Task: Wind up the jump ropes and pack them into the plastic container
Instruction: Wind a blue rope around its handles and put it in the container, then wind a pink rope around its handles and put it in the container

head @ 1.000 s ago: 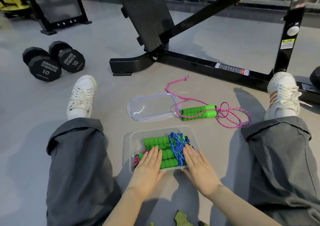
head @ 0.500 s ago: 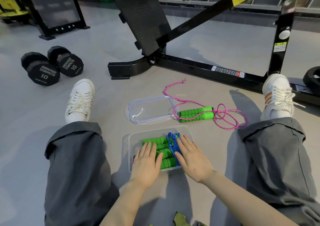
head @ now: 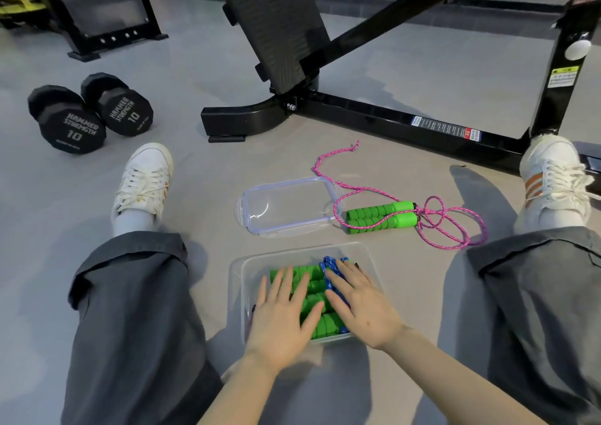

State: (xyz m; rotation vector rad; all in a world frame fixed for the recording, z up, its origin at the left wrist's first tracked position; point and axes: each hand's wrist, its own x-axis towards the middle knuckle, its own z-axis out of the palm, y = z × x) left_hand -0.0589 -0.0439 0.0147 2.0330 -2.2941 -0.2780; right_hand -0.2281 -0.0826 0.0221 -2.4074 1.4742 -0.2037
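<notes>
A clear plastic container (head: 364, 255) sits on the floor between my legs. Inside it lie wound jump ropes with green foam handles (head: 313, 307) and a blue cord (head: 331, 266). My left hand (head: 281, 320) lies flat on the handles with straight fingers. My right hand (head: 364, 304) presses flat on the blue cord and the handles beside it. Beyond the container a pink jump rope (head: 450, 226) with two green handles (head: 380, 218) lies loose on the floor. The clear lid (head: 286, 205) rests next to it, on its left.
Two black 10-marked dumbbells (head: 91, 112) stand at the far left. A black gym machine frame (head: 357, 112) crosses the floor behind the pink rope. My legs in grey trousers and white sneakers (head: 143, 183) flank the container.
Both hands have slid forward over the ropes in the container, now covering more of the green handles and blue cord. The pink rope and lid have not moved.
</notes>
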